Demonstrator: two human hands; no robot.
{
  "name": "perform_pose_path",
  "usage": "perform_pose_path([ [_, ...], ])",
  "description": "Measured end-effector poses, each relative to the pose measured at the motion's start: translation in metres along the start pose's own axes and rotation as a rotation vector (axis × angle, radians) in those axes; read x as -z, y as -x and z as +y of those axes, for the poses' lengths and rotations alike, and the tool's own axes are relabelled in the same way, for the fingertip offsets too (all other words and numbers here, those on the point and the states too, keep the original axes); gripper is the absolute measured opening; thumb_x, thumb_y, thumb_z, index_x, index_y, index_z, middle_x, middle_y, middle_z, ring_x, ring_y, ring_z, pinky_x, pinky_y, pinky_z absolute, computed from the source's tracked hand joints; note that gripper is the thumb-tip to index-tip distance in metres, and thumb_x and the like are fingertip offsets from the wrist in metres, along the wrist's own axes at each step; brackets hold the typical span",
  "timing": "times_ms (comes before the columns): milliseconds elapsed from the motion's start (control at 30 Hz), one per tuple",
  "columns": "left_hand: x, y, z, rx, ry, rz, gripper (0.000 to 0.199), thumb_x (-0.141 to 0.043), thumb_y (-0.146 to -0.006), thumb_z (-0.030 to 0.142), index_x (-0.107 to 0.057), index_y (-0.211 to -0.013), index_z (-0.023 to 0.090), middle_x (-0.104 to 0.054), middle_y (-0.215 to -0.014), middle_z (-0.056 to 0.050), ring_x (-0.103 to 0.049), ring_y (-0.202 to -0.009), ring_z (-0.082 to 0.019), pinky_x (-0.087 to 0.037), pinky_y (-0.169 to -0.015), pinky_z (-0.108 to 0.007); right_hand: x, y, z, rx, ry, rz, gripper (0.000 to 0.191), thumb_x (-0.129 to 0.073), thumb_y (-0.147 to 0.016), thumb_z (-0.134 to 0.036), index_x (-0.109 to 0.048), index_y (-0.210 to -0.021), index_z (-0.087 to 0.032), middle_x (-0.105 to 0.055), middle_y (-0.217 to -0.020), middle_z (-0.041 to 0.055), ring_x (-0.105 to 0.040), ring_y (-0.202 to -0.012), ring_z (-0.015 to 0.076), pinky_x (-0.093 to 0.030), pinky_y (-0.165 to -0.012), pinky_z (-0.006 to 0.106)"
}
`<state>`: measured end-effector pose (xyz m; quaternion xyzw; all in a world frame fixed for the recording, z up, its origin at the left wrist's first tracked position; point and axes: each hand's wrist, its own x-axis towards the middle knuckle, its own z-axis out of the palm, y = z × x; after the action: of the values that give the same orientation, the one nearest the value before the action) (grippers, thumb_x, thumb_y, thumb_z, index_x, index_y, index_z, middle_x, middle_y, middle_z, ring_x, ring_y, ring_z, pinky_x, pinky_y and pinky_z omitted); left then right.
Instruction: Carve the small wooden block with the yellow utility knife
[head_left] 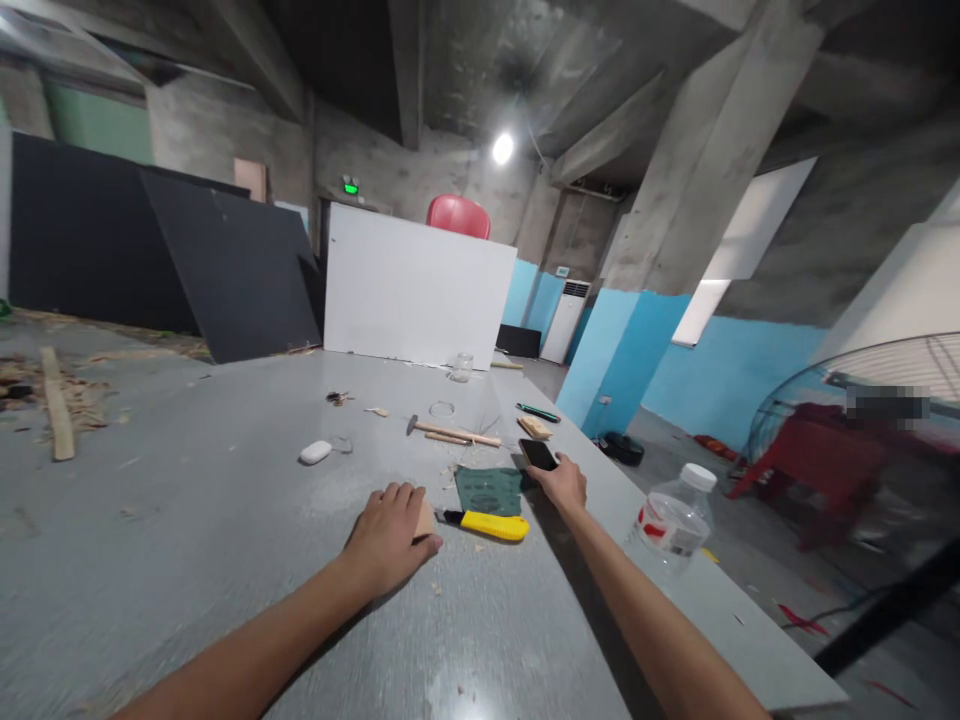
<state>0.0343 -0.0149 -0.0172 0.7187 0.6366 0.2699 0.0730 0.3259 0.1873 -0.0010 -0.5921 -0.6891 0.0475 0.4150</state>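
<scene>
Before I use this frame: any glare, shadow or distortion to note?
Head view: bare lamp blown out; tabletop glares at the bottom edge; dark shadow beside the right forearm; pillar leans, probably wide-angle distortion; yellow cutter reads clearly; pixelated patch far right.

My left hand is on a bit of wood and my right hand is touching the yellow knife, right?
Not quite: your right hand is touching the phone. The head view shows it. Your left hand is on a bit of wood, as you said.
</scene>
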Motion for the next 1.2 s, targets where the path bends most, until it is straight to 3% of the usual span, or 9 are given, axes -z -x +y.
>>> perform_pose_path([
  [67, -0.003, -0.002, 0.002, 0.01, 0.166, 0.045, 0.064, -0.063, -0.088, 0.047, -0.054, -0.142, 0.014, -0.057, -0.142, -0.02, -0.048, -0.133, -0.04, -0.033, -0.114, -0.055, -0.003, 0.009, -0.019, -0.024, -0.034, -0.008, 0.064, -0.078, -0.074, -0.044, -0.066, -0.124, -0.006, -0.07, -0.11, 0.0226, -0.069, -0.099, 0.0338, -0.054, -0.077, 0.043],
  [167, -0.008, -0.005, 0.012, 0.099, 0.592, 0.054, 0.066, -0.061, -0.09, 0.048, -0.045, -0.147, 0.018, -0.055, -0.145, -0.019, -0.054, -0.13, -0.033, -0.041, -0.112, -0.05, -0.008, 0.042, -0.067, 0.007, -0.207, -0.116, 0.08, -0.079, -0.07, -0.046, -0.058, -0.138, -0.012, -0.066, -0.126, 0.0165, -0.067, -0.11, 0.0287, -0.054, -0.094, 0.04],
  [300, -0.012, -0.005, 0.025, 0.109, 1.166, 0.034, 0.069, -0.068, -0.086, 0.045, -0.037, -0.145, 0.025, -0.059, -0.142, -0.015, -0.062, -0.121, -0.026, -0.049, -0.105, -0.042, -0.016, 0.108, -0.134, 0.213, -0.479, -0.31, 0.072, -0.075, -0.069, -0.032, -0.059, -0.138, -0.02, -0.057, -0.129, 0.0106, -0.06, -0.119, 0.0261, -0.049, -0.107, 0.039],
  [400, -0.012, -0.005, 0.028, 0.191, 1.262, 0.146, 0.068, -0.074, -0.075, 0.032, -0.043, -0.134, 0.021, -0.066, -0.128, -0.012, -0.065, -0.113, -0.026, -0.052, -0.099, -0.039, -0.022, 0.144, -0.157, 0.168, -0.663, -0.376, 0.071, -0.066, -0.069, -0.021, -0.056, -0.139, -0.025, -0.051, -0.131, 0.0092, -0.056, -0.123, 0.0252, -0.049, -0.108, 0.039],
  [533, -0.013, -0.008, 0.025, 0.311, 1.324, 0.227, 0.056, -0.069, -0.074, 0.031, -0.049, -0.125, 0.02, -0.069, -0.111, -0.009, -0.069, -0.094, -0.023, -0.057, -0.084, -0.036, -0.028, 0.158, -0.152, 0.009, -0.97, -0.441, 0.077, -0.059, -0.068, -0.015, -0.047, -0.142, -0.033, -0.05, -0.141, 0.0047, -0.055, -0.125, 0.0215, -0.05, -0.108, 0.037],
  [667, -0.018, -0.01, 0.021, 0.36, 1.374, 0.25, 0.06, -0.064, -0.085, 0.063, -0.052, -0.121, 0.018, -0.072, -0.107, -0.011, -0.072, -0.084, -0.023, -0.058, -0.073, -0.034, -0.025, 0.159, -0.146, -0.123, -1.214, -0.597, 0.08, -0.054, -0.065, -0.013, -0.043, -0.14, -0.034, -0.059, -0.138, 0.0026, -0.064, -0.112, 0.0195, -0.056, -0.092, 0.032],
  [767, -0.018, -0.008, 0.02, 0.33, 1.384, 0.222, 0.067, -0.06, -0.086, 0.073, -0.053, -0.121, 0.017, -0.073, -0.105, -0.01, -0.072, -0.083, -0.023, -0.057, -0.072, -0.033, -0.021, 0.16, -0.15, -0.163, -1.328, -0.63, 0.079, -0.057, -0.068, -0.014, -0.04, -0.142, -0.032, -0.064, -0.133, 0.0038, -0.067, -0.11, 0.0207, -0.057, -0.089, 0.032],
  [933, -0.014, -0.005, 0.021, 0.278, 1.351, 0.185, 0.066, -0.059, -0.087, 0.073, -0.052, -0.123, 0.018, -0.073, -0.106, -0.01, -0.071, -0.081, -0.021, -0.054, -0.072, -0.031, -0.017, 0.162, -0.153, -0.2, -1.387, -0.616, 0.081, -0.058, -0.069, -0.016, -0.037, -0.145, -0.033, -0.065, -0.133, 0.0053, -0.069, -0.105, 0.0219, -0.058, -0.083, 0.033],
  [1200, -0.013, -0.004, 0.021, 0.22, 1.347, 0.095, 0.062, -0.057, -0.091, 0.068, -0.055, -0.123, 0.015, -0.072, -0.111, -0.013, -0.071, -0.093, -0.025, -0.055, -0.082, -0.036, -0.024, 0.159, -0.144, -0.301, -1.37, -0.559, 0.077, -0.056, -0.069, -0.019, -0.039, -0.144, -0.03, -0.066, -0.128, 0.0081, -0.071, -0.092, 0.0229, -0.057, -0.077, 0.035],
])
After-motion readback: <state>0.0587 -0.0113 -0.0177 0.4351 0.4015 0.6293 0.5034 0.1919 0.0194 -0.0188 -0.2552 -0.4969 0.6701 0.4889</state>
